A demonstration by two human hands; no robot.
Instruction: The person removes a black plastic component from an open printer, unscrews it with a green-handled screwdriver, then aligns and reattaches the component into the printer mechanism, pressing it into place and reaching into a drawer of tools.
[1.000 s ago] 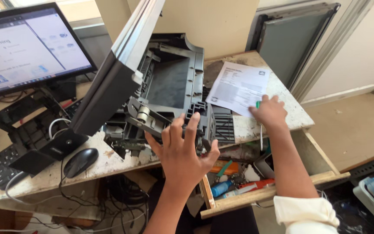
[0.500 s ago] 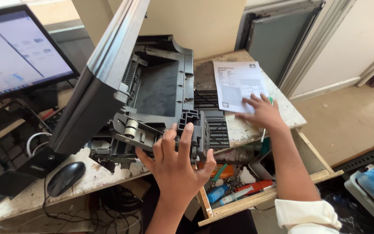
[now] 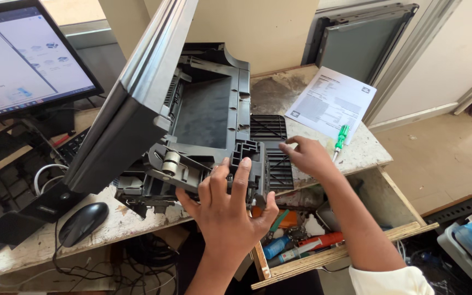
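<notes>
Printer [image 3: 203, 117], lid up, on worktop [image 3: 356, 155]: bulky, stiff, prob. heavy; left hand [image 3: 228, 210] grip clasps front frame; right hand [image 3: 308, 155] open on vent panel [image 3: 271, 147].

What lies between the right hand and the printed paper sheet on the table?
In the head view, a green-handled screwdriver lies between the right hand and the printed paper sheet, its handle overlapping the sheet's lower edge.

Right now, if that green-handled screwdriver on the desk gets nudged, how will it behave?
The screwdriver would probably roll: its handle looks round and it lies loose on the flat desk. It lies near the desk's edge, so it could drop off. It looks small and stiff, likely light. The right hand is just beside it, not touching.
</notes>
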